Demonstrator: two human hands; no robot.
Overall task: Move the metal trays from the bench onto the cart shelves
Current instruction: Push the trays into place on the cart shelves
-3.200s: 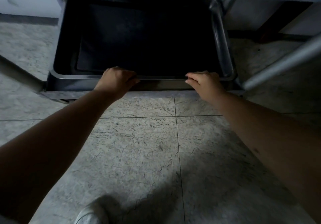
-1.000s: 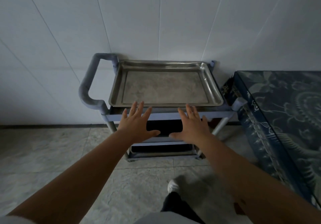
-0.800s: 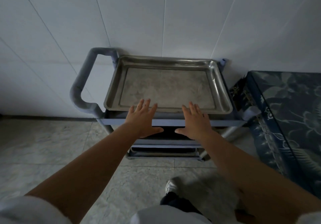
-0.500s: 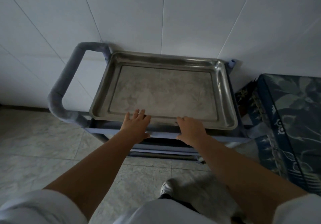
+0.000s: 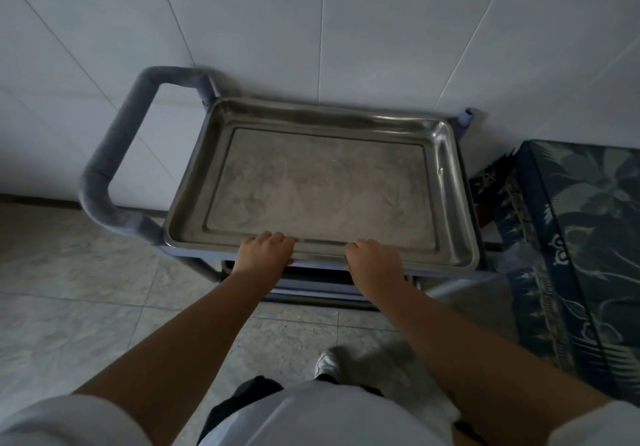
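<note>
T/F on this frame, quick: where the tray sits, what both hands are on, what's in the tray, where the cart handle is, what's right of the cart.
1. The metal tray sits on the cart's top shelf. True.
2. Both hands hold the tray's far edge, by the wall. False: the left hand and right hand have their grip on the near rim, fingers curled over it.
3. The tray holds food. False: nothing is in it.
4. The cart handle is on the left end of the cart. True.
5. A bare wooden stool stands right of the cart. False: a bench with a blue patterned cover is there.
</note>
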